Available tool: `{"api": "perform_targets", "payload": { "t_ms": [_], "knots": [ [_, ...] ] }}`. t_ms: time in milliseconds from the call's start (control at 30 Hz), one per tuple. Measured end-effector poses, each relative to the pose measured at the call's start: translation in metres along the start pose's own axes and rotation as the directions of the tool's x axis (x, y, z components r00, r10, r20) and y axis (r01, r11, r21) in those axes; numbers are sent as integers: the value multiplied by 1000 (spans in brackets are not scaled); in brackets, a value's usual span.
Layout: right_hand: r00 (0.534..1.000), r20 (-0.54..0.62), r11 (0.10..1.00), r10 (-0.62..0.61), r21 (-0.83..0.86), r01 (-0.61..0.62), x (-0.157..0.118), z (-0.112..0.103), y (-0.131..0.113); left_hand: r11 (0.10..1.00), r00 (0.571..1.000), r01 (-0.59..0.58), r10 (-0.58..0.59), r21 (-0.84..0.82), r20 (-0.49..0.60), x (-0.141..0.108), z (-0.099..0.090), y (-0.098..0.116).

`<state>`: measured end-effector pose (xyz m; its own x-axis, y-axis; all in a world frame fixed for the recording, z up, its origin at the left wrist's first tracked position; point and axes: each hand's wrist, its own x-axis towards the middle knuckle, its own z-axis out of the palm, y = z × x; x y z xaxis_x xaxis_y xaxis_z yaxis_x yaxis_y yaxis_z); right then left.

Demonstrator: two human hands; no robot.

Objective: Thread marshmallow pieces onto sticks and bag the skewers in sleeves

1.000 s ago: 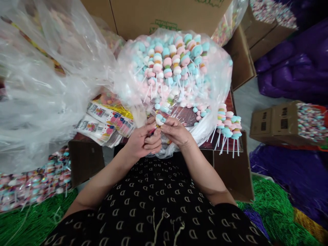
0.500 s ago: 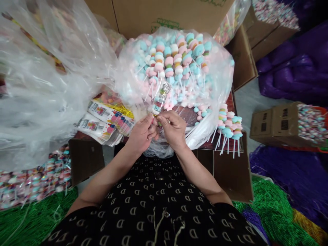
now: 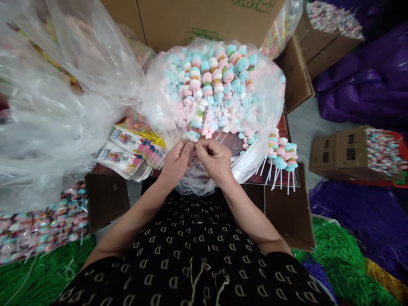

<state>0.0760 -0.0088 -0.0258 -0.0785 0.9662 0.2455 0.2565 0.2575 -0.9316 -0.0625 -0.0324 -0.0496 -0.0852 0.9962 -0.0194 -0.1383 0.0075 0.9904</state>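
Observation:
A bagged marshmallow skewer (image 3: 199, 115) points away from me, its printed clear bag narrowing toward my fingertips. My left hand (image 3: 178, 159) is closed, thumb and forefinger pinched at the bag's lower end. Right beside it, my right hand (image 3: 213, 157) pinches at the same spot, where a thin yellow tie goes round the neck; fingers mostly hide it now. Beyond them, unbagged marshmallow skewers (image 3: 218, 76) lie on a large clear plastic bag of loose pink and blue marshmallows (image 3: 172, 63). Left of my hands are stacked printed bags (image 3: 123, 155) and a bunch of yellow ties (image 3: 154, 138).
More skewers (image 3: 282, 151) lie at the table's right edge. A big carton (image 3: 191, 19) stands behind. Clear plastic sacks (image 3: 63, 127) crowd the left. Filled cartons (image 3: 338, 148), purple sacks (image 3: 360, 80) and green strands (image 3: 344, 242) are on the right.
My fingertips have drawn closer together at the bag's neck, and the yellow tie seen between them before is now mostly covered. The bagged skewer has turned slightly. The whole view has shifted a little.

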Motion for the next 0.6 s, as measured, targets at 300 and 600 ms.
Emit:
{"api": "perform_targets", "payload": {
  "t_ms": [300, 600],
  "knots": [
    [995, 74, 994, 59, 86, -65, -3, -3, -4, 921, 981, 14, 63, -390, 184, 17, 6, 41],
    [981, -176, 994, -77, -86, 63, 15, -21, -12, 955, 930, -263, 212, 139, 301, -4, -3, 52]
  ]
}}
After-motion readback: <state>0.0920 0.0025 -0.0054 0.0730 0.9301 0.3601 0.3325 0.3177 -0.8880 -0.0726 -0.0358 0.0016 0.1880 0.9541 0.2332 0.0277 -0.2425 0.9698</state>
